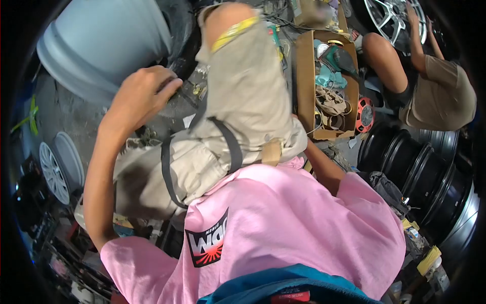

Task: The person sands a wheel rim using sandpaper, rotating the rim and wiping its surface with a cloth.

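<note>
Wheel barrel point(109, 43), a single large grey piece with a smooth, broad curved wall and a raised lip, lies at the upper left of the view, with one dark rubber tyre point(183, 30) just beside it. The left hand point(151, 90) is at the barrel's lower right edge, its fingers bent and close together and the thumb reaching forward; whether it touches the metal or pinches anything cannot be told. The right forearm point(325, 169) runs behind the raised leg, which hides the right hand, so its state cannot be told. Two paler wheels point(54, 172) stand near each other farther left, the nearer one with many thin spokes. Between the barrel and the right side is one raised leg in creased beige cloth trousers point(248, 86), with one yellow band point(235, 33) below the bare knee. Beyond it, one open cardboard box point(305, 83) holds teal cloth point(329, 77) and a tangle of tan material point(331, 101). One round red reel point(365, 115) is beside its wall. Several glossy black rims point(422, 169) lie in a row farther right, and above them another person point(438, 93) reaches to one silver spoked wheel point(387, 12).
</note>
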`<state>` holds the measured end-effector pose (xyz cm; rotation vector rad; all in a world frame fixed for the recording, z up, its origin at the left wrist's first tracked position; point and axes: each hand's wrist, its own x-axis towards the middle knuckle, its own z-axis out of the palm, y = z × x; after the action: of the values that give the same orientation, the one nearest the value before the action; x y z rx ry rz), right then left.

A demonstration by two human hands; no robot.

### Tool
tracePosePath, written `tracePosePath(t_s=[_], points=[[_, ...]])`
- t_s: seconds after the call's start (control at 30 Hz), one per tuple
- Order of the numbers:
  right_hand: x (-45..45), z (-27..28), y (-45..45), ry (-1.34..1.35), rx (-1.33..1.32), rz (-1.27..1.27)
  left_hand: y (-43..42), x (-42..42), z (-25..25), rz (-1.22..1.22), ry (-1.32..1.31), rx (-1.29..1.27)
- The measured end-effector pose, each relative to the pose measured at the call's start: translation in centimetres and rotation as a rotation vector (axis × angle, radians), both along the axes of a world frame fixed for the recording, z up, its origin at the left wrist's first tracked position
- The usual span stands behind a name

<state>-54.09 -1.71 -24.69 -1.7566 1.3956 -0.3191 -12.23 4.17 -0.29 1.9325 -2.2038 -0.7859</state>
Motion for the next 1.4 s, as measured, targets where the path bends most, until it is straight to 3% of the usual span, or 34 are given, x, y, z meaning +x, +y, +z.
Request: tracePosePath(t_s=[0.07, 0.13, 0.27, 0.37, 0.5, 0.6, 0.63, 0.67, 0.7, 0.73, 0.77, 0.83, 0.87, 0.93, 0.97, 1.13, 1.2, 1.27, 1.33, 1.4], points=[[0.3, 0.3, -0.4, 0.006, -0.013, 0.018, 2.6, 0.4, -4.4, -0.026, -0.012, 0.007], [0.9, 0.5, -0.9, 0.016, -0.024, 0.045, 4.9, -1.4, -5.5, -0.045, -0.152, 0.287], [2.5, 0.6, -3.8, 0.038, -0.021, 0.095, 10.1, -4.8, -8.3, -0.232, 0.130, 0.568], [3.9, 0.9, -5.9, 0.061, -0.013, 0.120, 10.5, -5.2, -6.0, -0.112, 0.363, 0.607], [5.5, 1.0, -7.9, 0.079, -0.011, 0.152, 10.1, -4.0, -5.6, -0.063, 0.406, 0.740], [6.5, 0.9, -9.0, 0.078, -0.015, 0.169, 9.8, -1.4, -9.9, -0.022, 0.572, 0.750], [7.0, 0.8, -9.4, 0.074, -0.021, 0.176, 10.4, 0.0, -14.4, 0.003, 0.745, 0.672], [7.6, 0.8, -9.8, 0.068, -0.028, 0.185, 8.2, 1.8, -15.0, 0.288, 0.715, 1.184], [8.2, 0.6, -9.8, 0.058, -0.028, 0.197, 8.9, 3.0, -19.0, 0.306, 0.608, 0.964], [8.7, 0.4, -10.0, 0.053, -0.031, 0.206, 7.4, 3.9, -20.4, 0.312, 0.368, 0.903], [9.1, 0.3, -9.9, 0.046, -0.029, 0.208, 8.6, 4.4, -26.4, 0.236, 0.102, 0.683], [9.7, 0.1, -9.3, 0.038, -0.018, 0.218, 7.2, 3.5, -28.8, 0.510, 0.153, 0.933], [9.8, -0.1, -9.3, 0.038, -0.018, 0.219, 8.0, 2.7, -31.0, 0.498, 0.157, 0.930], [9.7, 0.0, -9.1, 0.045, -0.018, 0.218, 10.7, 0.4, -36.3, 0.376, 0.004, 0.677], [9.8, 0.0, -9.1, 0.048, -0.015, 0.219, 11.8, -0.2, -38.0, 0.305, -0.029, 0.780], [11.4, -0.9, -9.6, 0.051, -0.027, 0.253, 13.2, -1.5, -37.2, 0.437, 0.079, 0.810], [13.3, -1.6, -10.9, 0.042, -0.063, 0.293, 12.6, -0.3, -35.7, 0.483, -0.046, 0.722], [16.6, -2.6, -13.2, 0.028, -0.111, 0.347, 10.9, 0.6, -33.1, 0.417, -0.086, 0.750], [20.5, -3.5, -15.4, 0.010, -0.165, 0.402, 10.6, 0.2, -31.5, 0.321, -0.178, 0.605], [25.5, -5.2, -18.6, 0.003, -0.216, 0.471, 10.2, -3.1, -29.2, 0.117, -0.173, 0.855]])
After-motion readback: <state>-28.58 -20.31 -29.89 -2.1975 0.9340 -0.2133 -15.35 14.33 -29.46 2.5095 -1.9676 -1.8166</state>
